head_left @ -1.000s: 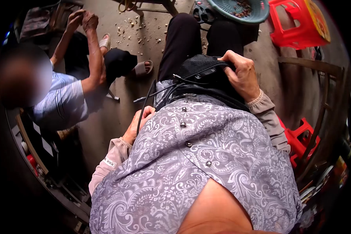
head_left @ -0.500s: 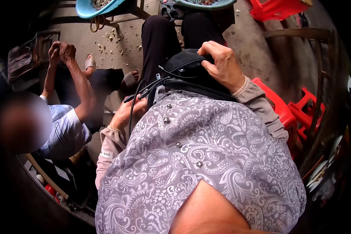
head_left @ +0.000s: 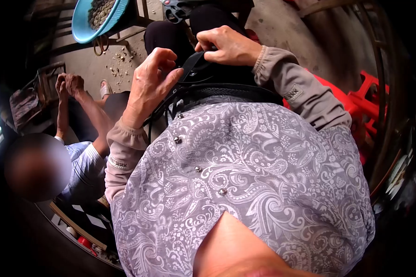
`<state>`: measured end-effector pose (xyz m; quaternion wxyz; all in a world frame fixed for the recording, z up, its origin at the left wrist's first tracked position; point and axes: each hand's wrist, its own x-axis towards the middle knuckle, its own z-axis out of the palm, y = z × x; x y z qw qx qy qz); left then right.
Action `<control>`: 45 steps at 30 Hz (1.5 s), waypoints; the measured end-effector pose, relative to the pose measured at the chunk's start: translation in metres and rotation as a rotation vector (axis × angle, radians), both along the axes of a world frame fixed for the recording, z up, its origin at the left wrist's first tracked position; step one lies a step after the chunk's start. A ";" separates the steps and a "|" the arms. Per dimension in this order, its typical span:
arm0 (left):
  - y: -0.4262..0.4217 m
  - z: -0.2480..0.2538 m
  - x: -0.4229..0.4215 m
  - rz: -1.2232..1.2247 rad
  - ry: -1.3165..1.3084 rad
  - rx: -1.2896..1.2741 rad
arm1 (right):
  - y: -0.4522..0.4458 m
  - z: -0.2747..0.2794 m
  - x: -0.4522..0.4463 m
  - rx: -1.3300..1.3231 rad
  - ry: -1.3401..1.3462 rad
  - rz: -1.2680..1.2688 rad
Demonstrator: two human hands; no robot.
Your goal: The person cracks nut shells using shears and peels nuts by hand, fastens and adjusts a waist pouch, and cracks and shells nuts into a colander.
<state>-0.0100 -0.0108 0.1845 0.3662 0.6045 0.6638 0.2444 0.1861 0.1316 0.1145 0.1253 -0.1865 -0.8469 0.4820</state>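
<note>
A black mesh bag [head_left: 226,91] with straps and cables lies on my lap, against my waist. My right hand [head_left: 227,45] is closed on the upper end of a black strap [head_left: 192,63], its fingers pinched together. Beside the lower part of this strap is my left hand [head_left: 153,81], raised with fingers curled and thumb apart, holding nothing that I can see. Dark cables hang below my left wrist, partly hidden by it.
A blue basket [head_left: 88,21] of small roundish things stands at the upper left. Scissors [head_left: 174,11] lie beyond my knees. Another person [head_left: 85,159] sits at left, hands together. Red stools [head_left: 370,99] stand at right. Crumbs [head_left: 120,64] litter the floor.
My left hand has come up from beside the bag and let go of the cables. My right hand has moved left and now pinches the strap. The view has shifted, bringing more of the blue basket in.
</note>
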 end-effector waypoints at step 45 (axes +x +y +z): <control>-0.032 -0.011 0.034 -0.446 0.768 0.195 | -0.013 0.023 0.039 0.248 -0.111 -0.086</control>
